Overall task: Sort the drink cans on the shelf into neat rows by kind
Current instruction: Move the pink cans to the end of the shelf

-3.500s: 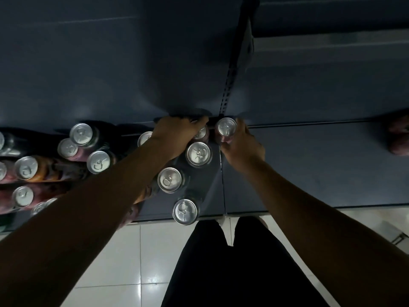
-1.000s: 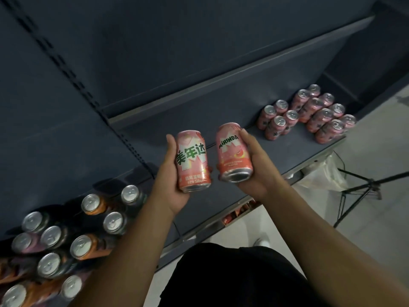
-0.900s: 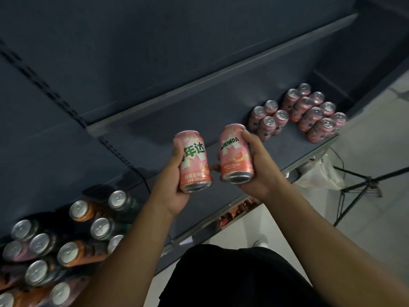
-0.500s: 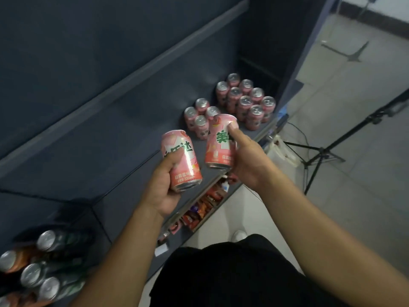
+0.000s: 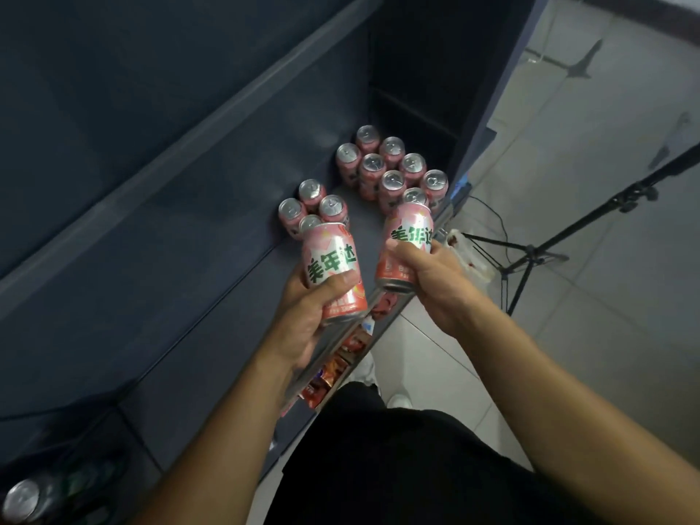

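Our left hand (image 5: 311, 316) gripped the left can (image 5: 333, 267), our right hand (image 5: 432, 286) the right can (image 5: 408, 236), both near upright; the small cluster (image 5: 332, 207) stood just up-frame, nearest the left can

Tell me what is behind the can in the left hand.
Four pink cans stand on the shelf behind it. The held can in the left hand hides the nearest one's body; only its lid shows.
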